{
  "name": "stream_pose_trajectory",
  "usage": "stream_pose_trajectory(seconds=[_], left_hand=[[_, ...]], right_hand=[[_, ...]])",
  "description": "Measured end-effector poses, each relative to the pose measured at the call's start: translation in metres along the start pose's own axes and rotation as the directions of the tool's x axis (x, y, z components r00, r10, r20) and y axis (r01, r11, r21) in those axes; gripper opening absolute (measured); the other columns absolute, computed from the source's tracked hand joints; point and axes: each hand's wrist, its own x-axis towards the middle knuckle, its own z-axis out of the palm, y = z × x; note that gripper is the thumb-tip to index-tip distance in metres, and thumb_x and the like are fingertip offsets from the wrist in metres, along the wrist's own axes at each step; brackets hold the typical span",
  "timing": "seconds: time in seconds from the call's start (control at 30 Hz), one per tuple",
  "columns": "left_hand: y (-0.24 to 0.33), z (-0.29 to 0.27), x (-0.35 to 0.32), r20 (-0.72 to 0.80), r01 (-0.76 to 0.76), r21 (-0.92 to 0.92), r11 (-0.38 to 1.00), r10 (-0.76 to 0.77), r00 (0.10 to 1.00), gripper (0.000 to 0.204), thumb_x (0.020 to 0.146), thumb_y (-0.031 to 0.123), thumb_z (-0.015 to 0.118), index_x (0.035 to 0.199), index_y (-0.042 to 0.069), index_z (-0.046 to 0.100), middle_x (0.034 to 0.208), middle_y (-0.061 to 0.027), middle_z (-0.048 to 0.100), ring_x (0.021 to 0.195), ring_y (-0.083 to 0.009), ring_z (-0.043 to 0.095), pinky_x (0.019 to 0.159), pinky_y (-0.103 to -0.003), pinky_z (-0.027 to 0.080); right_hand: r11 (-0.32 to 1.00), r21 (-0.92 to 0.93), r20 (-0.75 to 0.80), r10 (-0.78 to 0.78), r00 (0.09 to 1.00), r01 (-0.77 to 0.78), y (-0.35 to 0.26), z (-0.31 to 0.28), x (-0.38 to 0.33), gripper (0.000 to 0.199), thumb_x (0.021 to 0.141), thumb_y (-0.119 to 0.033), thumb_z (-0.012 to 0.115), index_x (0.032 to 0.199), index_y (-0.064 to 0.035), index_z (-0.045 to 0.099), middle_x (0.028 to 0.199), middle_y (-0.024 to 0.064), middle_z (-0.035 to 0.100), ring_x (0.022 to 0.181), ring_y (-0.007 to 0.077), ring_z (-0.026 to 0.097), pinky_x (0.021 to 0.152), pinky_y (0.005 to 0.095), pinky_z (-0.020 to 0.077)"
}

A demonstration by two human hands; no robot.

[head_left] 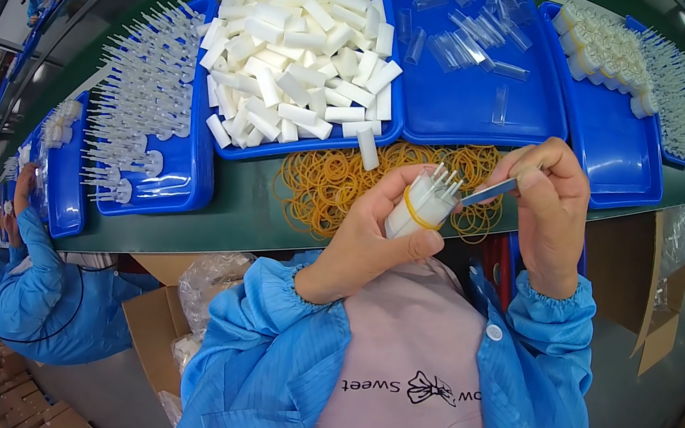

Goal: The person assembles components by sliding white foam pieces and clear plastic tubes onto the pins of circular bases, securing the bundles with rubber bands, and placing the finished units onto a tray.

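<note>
In front of my chest, my left hand [361,240] is closed around a white cylindrical bundle [403,222]. A yellow rubber band [419,213] circles that bundle, and several thin pale pins stick up from its top. My right hand [550,209] pinches a flat blue-grey strip [493,189] between thumb and fingers. The strip's far end points at the top of the bundle; whether it touches cannot be told. Just beyond my hands lies a heap of loose yellow rubber bands [311,186] on the green table [242,213]. My left fingers partly hide the bundle's side.
Beyond the bands stand a blue tray heaped with white foam-like blocks [298,50] and one with clear plastic pieces [469,44]. Pronged white parts [146,79] fill a tray at left. Banded white bundles [604,54] stand in a right tray. A co-worker [57,301] sits at left; cardboard boxes [156,337] flank me.
</note>
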Motion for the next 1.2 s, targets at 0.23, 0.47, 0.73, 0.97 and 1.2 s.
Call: stream_pose_trajectory(seconds=[0.23,0.47,0.73,0.97,1.2], left_hand=[[0.005,0.001,-0.002,0.028,0.005,0.036,0.999,-0.006,1.000,0.078,0.078,0.030,0.074,0.138,0.004,0.033,0.112,-0.0123,0.058,0.073,-0.0105,0.055,0.061,-0.022,0.047],[0.005,-0.001,-0.002,0.059,0.015,0.074,0.997,-0.019,0.998,0.070,0.081,0.023,0.070,0.138,0.004,0.034,0.109,-0.0072,0.057,0.078,-0.0074,0.054,0.064,-0.020,0.047],[0.010,0.006,-0.006,0.077,0.017,0.082,0.996,-0.024,0.997,0.064,0.084,0.013,0.065,0.139,0.004,0.033,0.102,-0.0031,0.054,0.074,-0.0060,0.053,0.062,-0.020,0.047],[0.010,0.005,-0.005,0.091,0.079,0.075,0.994,-0.085,0.992,0.062,0.086,0.014,0.064,0.139,0.003,0.033,0.104,-0.0037,0.054,0.075,-0.0059,0.053,0.061,-0.020,0.047],[0.013,0.010,-0.003,0.076,0.117,0.075,0.990,-0.123,0.989,0.067,0.086,0.022,0.063,0.139,-0.002,0.030,0.100,-0.0046,0.054,0.076,-0.0075,0.052,0.063,-0.023,0.048]], right_hand=[[0.998,-0.053,-0.031,-0.018,0.999,0.016,0.002,-0.001,0.001,0.010,0.088,-0.010,0.055,0.085,-0.0009,0.054,0.081,0.0091,0.062,0.066,0.0132,0.061,0.066,0.0264,0.0506],[0.992,-0.001,-0.005,0.126,0.992,-0.126,0.009,0.001,0.002,0.010,0.088,-0.011,0.056,0.084,-0.0022,0.054,0.076,0.0052,0.060,0.064,0.0097,0.059,0.060,0.0223,0.0483],[0.930,0.175,0.090,0.312,0.946,-0.324,0.001,0.003,0.000,0.012,0.090,-0.014,0.054,0.084,-0.0034,0.051,0.076,0.0056,0.059,0.061,0.0088,0.056,0.058,0.0232,0.0483],[0.951,0.062,0.042,0.300,0.953,-0.302,-0.001,0.005,-0.006,0.010,0.089,-0.010,0.053,0.084,-0.0016,0.053,0.075,0.0061,0.060,0.061,0.0098,0.057,0.059,0.0233,0.0476],[0.957,0.008,0.020,0.291,0.956,-0.291,0.001,0.003,-0.009,0.008,0.088,-0.007,0.053,0.085,-0.0006,0.054,0.074,0.0060,0.060,0.062,0.0092,0.058,0.058,0.0215,0.0465]])
